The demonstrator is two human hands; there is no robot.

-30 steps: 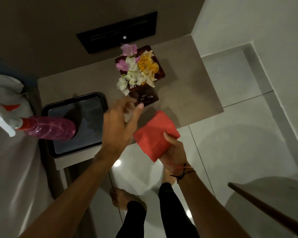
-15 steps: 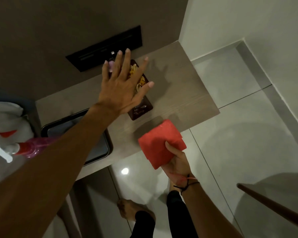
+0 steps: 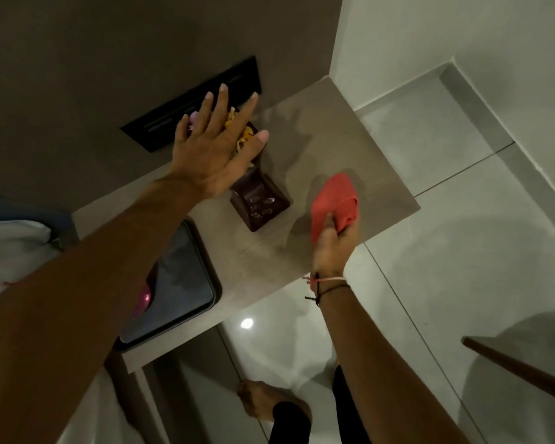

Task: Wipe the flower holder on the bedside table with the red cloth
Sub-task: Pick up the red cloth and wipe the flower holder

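The dark brown flower holder (image 3: 259,203) stands on the pale wooden bedside table (image 3: 327,129). My left hand (image 3: 212,149) is spread flat over the flowers (image 3: 242,136), fingers apart, hiding most of them; whether it presses on them I cannot tell. My right hand (image 3: 332,245) grips the red cloth (image 3: 332,200), bunched, just to the right of the holder's base and over the table top. A small gap separates cloth and holder.
A dark tray (image 3: 186,283) lies on the table's left part, with a pink spray bottle (image 3: 143,298) mostly hidden behind my left forearm. A black wall panel (image 3: 161,120) sits behind the holder. White bedding is at far left, a wooden bar (image 3: 519,366) at lower right.
My right hand carried the red cloth up from below the table's edge onto the table beside the holder, and the cloth is now bunched. My left hand stays spread over the flowers.
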